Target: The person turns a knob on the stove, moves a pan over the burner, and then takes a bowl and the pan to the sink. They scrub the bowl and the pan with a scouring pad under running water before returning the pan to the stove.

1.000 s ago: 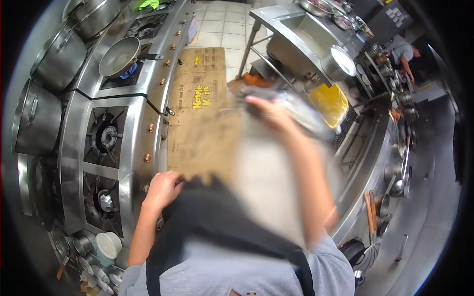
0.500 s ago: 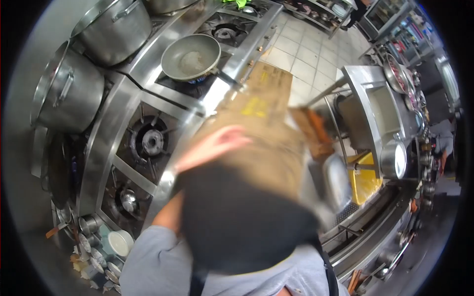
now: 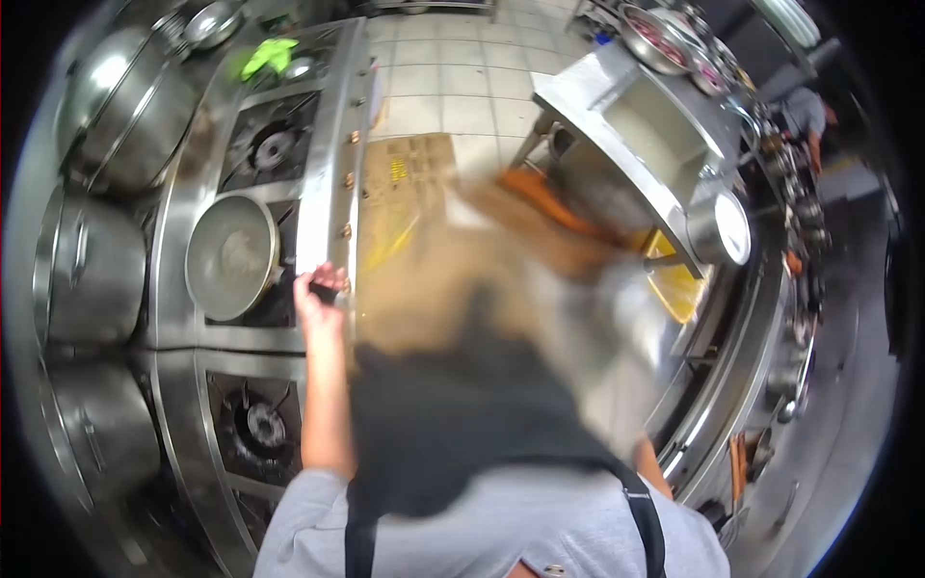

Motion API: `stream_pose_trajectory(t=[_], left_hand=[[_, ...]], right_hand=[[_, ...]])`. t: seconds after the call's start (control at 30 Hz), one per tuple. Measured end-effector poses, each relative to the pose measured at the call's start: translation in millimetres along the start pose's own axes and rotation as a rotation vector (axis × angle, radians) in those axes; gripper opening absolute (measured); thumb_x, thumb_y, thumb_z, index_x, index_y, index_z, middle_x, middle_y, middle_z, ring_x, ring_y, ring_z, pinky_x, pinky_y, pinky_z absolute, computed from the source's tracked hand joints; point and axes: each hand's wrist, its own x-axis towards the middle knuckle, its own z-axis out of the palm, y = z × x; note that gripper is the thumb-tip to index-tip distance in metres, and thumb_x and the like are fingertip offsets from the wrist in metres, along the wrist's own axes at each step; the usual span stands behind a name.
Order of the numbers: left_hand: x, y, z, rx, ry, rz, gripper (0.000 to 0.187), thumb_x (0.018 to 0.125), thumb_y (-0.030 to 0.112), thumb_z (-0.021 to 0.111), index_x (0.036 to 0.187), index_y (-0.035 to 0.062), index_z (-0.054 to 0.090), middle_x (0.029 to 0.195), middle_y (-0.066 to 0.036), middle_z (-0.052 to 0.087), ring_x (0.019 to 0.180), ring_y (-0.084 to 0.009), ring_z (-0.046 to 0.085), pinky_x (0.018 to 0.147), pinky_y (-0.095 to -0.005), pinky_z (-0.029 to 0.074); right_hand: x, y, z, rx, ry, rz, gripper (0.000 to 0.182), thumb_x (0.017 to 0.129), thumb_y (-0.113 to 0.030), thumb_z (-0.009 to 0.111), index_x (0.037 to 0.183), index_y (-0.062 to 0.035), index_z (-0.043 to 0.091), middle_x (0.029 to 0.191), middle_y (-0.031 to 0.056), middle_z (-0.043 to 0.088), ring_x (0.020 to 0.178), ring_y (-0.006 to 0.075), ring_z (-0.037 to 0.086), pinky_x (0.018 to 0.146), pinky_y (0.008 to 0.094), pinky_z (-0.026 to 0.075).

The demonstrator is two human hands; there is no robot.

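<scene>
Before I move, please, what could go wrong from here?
The left hand is at the black handle of the round grey frying pan; an accidental knock could make the pan slide or tip. If the metal is hot, which I cannot see, touching it may burn. The brown printed cardboard on the white tile floor might shift underfoot.

We're seeing large metal pots (image 3: 94, 270) lining the left side, a bright green cloth (image 3: 270, 58) farther along, and cardboard (image 3: 409, 159) covering floor tiles. Over right, we've got a sink (image 3: 660, 130), a shiny pot (image 3: 715, 231) at its corner, and another person (image 3: 802, 111) beyond.
</scene>
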Motion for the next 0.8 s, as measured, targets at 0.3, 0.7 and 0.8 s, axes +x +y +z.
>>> stream_pose_trajectory(t=[0.3,0.7,0.8], left_hand=[[-48.7,34.4,-55.1,0.172,0.11,0.012,0.026,0.099,0.038,0.065,0.086,0.0175,0.055,0.059,0.009,0.044,0.047,-0.0058,0.043,0.055,-0.0286,0.044],[-6.9,51.2,-117.7,0.462,0.421,0.179,0.032,0.097,0.046,0.066,0.088,0.0174,0.053,0.062,0.007,0.048,0.048,-0.0093,0.046,0.05,-0.0311,0.043],[-9.4,54.1,-116.0,0.54,0.504,0.107,0.036,0.097,0.05,0.064,0.088,0.0163,0.054,0.065,0.005,0.051,0.051,-0.0111,0.048,0.051,-0.0317,0.044]], right_hand=[[149.2,-118.2,-14.6,0.032,-0.174,-0.354,0.073,0.07,-0.023,0.08,0.131,0.0053,0.051,0.09,0.0154,0.07,0.075,0.023,0.068,0.058,0.0361,0.054],[204.5,-293.0,-53.7,-0.079,-0.233,-0.439,0.092,0.071,-0.024,0.077,0.149,0.0038,0.037,0.085,0.0135,0.067,0.057,0.0206,0.063,0.04,0.0331,0.048],[201.9,-310.8,-58.1,-0.118,-0.237,-0.483,0.087,0.072,-0.022,0.076,0.147,0.0039,0.039,0.091,0.0143,0.068,0.059,0.0211,0.063,0.04,0.0333,0.048]])
